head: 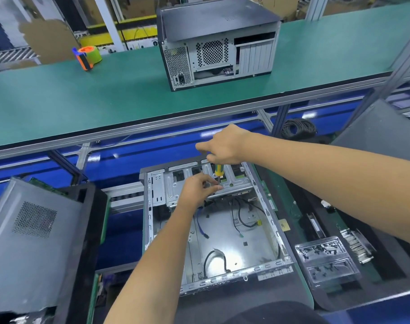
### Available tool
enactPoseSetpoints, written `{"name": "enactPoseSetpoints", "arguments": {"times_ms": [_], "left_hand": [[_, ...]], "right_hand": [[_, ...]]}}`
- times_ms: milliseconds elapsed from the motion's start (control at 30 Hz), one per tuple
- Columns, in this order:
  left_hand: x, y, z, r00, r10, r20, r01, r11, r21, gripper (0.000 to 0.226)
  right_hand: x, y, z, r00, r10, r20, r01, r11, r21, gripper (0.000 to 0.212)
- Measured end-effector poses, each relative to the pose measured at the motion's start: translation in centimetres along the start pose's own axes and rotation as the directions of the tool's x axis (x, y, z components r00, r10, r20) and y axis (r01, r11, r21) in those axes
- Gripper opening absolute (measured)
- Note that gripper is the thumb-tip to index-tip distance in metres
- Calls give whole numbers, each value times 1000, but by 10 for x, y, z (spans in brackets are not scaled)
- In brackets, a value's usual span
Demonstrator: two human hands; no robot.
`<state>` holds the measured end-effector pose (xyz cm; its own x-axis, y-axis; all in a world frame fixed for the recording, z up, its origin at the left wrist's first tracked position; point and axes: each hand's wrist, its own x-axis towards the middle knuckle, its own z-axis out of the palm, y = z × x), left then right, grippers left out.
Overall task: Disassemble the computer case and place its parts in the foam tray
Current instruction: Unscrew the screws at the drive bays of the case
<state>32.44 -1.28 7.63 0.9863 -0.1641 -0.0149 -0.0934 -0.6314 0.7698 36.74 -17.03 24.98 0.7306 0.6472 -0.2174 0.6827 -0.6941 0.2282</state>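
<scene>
the open computer case (pixel 213 220) lies on its side on the lower bench, bare metal inside, loose black and blue cables (pixel 240 213) trailing over its floor. at its far end sits a drive cage (pixel 199 183). the right hand (pixel 225 145) grips a yellow-green screwdriver (pixel 219 170) held upright over the cage; the left hand (pixel 199 187) pinches at the cage just beside its tip. a clear screw tray (pixel 325 263) lies right of the case, a grey panel (pixel 30 242) left, both near its edges.
</scene>
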Motion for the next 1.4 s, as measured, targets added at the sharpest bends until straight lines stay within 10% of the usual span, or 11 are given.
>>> {"name": "enactPoseSetpoints", "arguments": {"times_ms": [133,967,1400], "left_hand": [[0,0,0,1000,7,4,-7,1000,19,24],[1,-2,-2,998,-62,-21,57,981,-187,6],[10,5,-10,971,98,219,-157,950,269,11]], "right_hand": [[-1,3,-2,997,-57,48,44,973,227,36],[-23,37,16,978,169,-118,-133,956,262,18],[-34,27,29,983,160,-85,-135,959,251,18]]}}
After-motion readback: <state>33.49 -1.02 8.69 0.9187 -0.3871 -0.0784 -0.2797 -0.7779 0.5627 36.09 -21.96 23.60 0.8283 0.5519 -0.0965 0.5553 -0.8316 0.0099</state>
